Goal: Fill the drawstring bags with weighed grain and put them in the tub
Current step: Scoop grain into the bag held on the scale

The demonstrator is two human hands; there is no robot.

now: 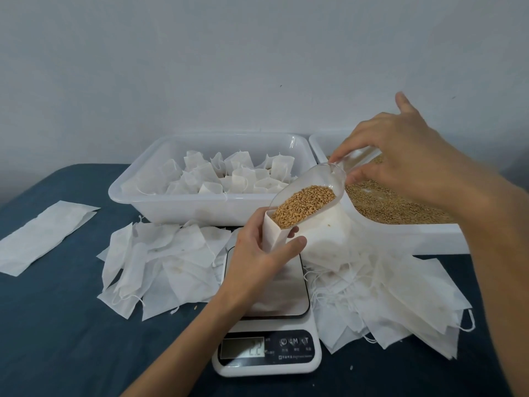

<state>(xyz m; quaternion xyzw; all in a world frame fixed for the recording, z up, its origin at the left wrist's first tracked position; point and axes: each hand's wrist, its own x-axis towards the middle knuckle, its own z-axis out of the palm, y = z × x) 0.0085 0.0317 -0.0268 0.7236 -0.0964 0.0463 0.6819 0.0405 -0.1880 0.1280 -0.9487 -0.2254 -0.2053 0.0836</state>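
My left hand [259,253] grips a small white drawstring bag [275,234] upright above the scale [269,325]. My right hand [400,150] holds the handle of a clear plastic scoop [312,190]. The scoop tilts down, its mouth full of golden grain [303,204] resting at the bag's open top. A white tub [183,204] at the back centre holds several filled bags [229,176]. Another white tub [415,230] at the right holds loose grain [386,202]. The scale's display [243,349] shows a reading near 2.2.
Piles of empty white bags lie left [160,262] and right [386,296] of the scale on the dark blue table [57,339]. A flat white sheet [43,236] lies at the far left. A plain wall stands behind the tubs.
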